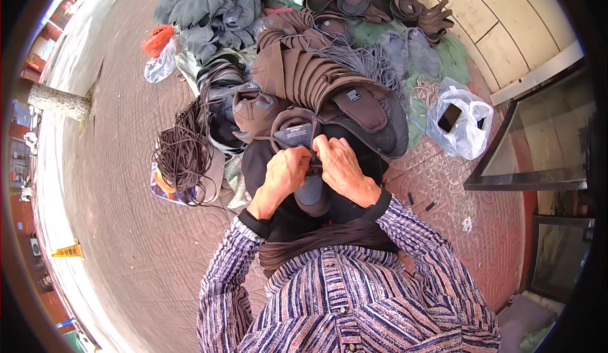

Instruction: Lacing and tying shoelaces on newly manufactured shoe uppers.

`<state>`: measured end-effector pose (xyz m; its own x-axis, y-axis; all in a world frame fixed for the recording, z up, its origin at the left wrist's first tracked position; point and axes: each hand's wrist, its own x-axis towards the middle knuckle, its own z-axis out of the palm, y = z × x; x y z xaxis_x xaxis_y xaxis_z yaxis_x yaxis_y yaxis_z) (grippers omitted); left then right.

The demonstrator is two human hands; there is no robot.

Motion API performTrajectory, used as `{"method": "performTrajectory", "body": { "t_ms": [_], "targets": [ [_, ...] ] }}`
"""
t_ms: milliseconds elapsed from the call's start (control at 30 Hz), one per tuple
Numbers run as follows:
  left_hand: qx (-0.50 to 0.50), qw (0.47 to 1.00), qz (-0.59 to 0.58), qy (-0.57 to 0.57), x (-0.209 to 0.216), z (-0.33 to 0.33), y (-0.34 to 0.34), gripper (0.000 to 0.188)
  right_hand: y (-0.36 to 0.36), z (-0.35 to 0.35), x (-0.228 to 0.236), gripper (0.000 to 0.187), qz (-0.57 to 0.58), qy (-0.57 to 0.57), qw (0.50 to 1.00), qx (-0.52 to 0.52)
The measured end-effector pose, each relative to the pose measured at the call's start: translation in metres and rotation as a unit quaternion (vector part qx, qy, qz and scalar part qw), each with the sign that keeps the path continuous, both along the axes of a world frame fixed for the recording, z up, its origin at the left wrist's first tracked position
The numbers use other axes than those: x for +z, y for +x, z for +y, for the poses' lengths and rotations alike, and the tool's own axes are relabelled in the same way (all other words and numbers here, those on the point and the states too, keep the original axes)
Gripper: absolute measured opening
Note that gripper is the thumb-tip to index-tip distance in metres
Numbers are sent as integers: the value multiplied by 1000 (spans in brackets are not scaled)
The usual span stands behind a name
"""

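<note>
A brown and grey shoe upper (310, 196) rests on my lap, its tongue pointing away from me. My left hand (288, 174) is closed in a pinch at the upper's left lacing edge. Close beside it, my right hand (342, 167) pinches the opposite edge. Thin brown lace shows around the opening; whether the fingertips also grip lace is hidden. Just beyond my hands lie another brown upper (254, 107) and a long nested stack of brown uppers (294, 77). A bundle of brown laces (335, 236) lies across my waist.
Loose brown laces (180, 147) heap at the left. Farther off are grey uppers (209, 7), grey laces (364, 64) and an orange bag (158, 40). At right, a dark phone (449, 118) lies on a white plastic bag (467, 142), near a glass-paned frame (538, 131).
</note>
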<state>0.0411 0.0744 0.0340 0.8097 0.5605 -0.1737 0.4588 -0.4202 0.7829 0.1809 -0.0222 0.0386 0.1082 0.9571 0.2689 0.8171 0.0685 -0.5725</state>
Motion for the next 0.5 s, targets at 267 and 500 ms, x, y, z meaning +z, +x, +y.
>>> {"method": "performTrajectory", "body": {
  "t_ms": [267,500],
  "targets": [
    [-29,941,38,334,47,24,-38,7,5,-12,15,12,-66,-24,995,67],
    [205,732,-209,-616,22,27,-75,9,23,1,10,14,-60,-21,995,73]
  ]
}}
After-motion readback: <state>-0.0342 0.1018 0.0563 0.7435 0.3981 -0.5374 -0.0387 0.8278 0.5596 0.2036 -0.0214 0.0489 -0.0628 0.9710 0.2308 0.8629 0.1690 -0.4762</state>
